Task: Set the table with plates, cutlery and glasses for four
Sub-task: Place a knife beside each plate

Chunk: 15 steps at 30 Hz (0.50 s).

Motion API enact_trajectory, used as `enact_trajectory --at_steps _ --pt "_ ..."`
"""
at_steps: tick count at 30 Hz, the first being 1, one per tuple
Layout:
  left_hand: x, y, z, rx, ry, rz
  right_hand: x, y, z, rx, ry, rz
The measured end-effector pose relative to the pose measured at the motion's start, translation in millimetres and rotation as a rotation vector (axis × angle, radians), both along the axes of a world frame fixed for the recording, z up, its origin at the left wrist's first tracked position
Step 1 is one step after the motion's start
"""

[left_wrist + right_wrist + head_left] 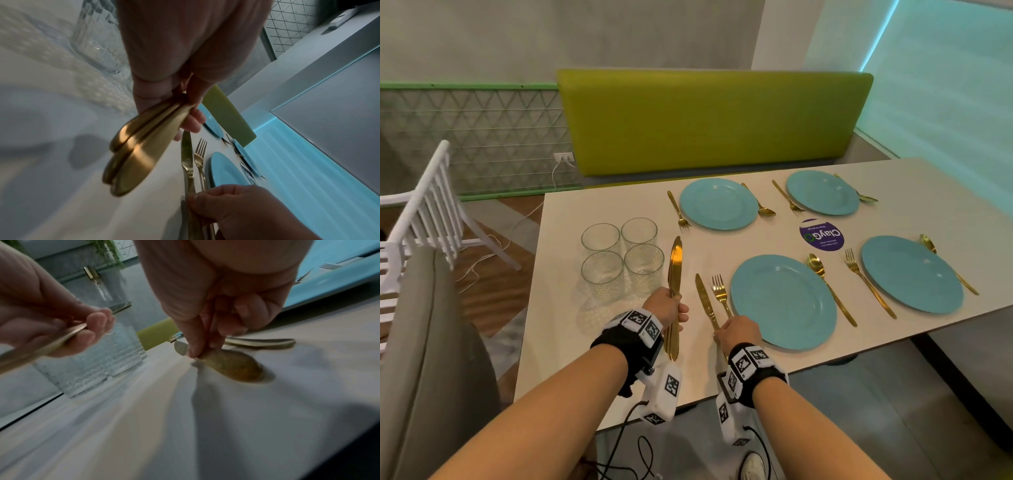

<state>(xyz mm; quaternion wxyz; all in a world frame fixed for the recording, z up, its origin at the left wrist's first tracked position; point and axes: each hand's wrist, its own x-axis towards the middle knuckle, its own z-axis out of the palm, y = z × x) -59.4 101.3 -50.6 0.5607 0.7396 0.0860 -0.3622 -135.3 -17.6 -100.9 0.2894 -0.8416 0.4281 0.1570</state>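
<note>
White table [619, 342]: left grip [666, 308] clutches 3 knives [674, 274]; right grip [216, 318] pinches knife [232, 365].

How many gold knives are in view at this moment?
4, as far as visible: one knife lies left of the near-left plate, its handle pinched by the right hand; a bundle of apparently three knives is gripped upright in the left hand.
</note>
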Motion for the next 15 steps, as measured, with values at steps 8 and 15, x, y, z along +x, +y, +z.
enact_trajectory --at_steps 8,15 --pt "1.9 -2.6 0.0 0.001 0.020 -0.001 8.0 -4.2 -2.9 -0.089 -0.008 -0.055" --pt "4.1 -5.0 1.1 0.008 -0.001 -0.006 10.3 -6.0 -4.5 -0.109 -0.006 -0.074"
